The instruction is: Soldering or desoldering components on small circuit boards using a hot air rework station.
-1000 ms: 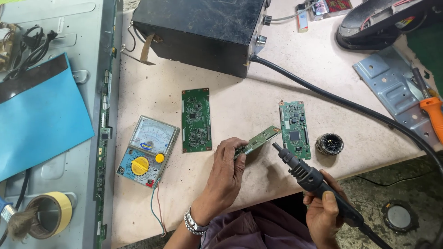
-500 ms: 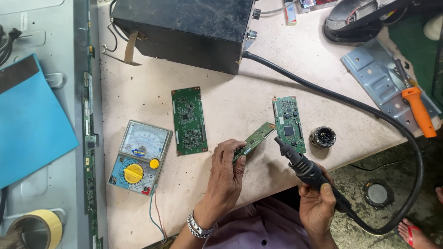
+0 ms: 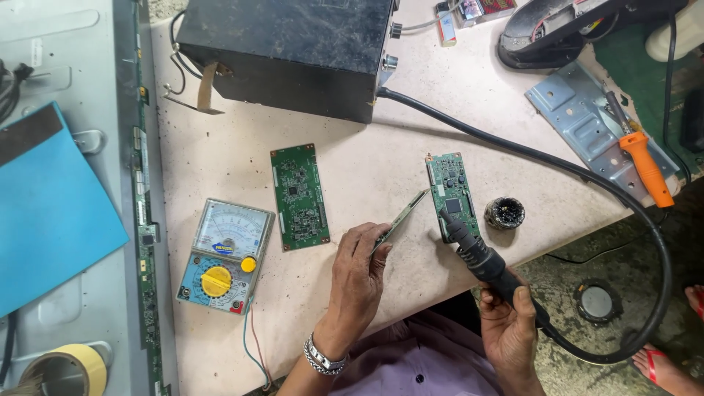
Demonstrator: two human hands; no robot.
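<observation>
Left hand [image 3: 357,275] is pinching a narrow circuit strip [image 3: 400,218] tilted above open counter [image 3: 367,169]; right hand [image 3: 513,334] is gripping a hot-air handpiece [image 3: 480,257] over the small board [image 3: 452,194] near the counter edge.

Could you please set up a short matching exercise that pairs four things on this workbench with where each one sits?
Things:
1. multimeter
2. black box
3. orange-handled screwdriver
4. small round tin

Places:
A. on the grey metal bracket at the right
B. beside the circuit board under the hot-air nozzle
C. far edge of the table
D. left of the left hand

Pairs: 1-D, 2-C, 3-A, 4-B
</observation>
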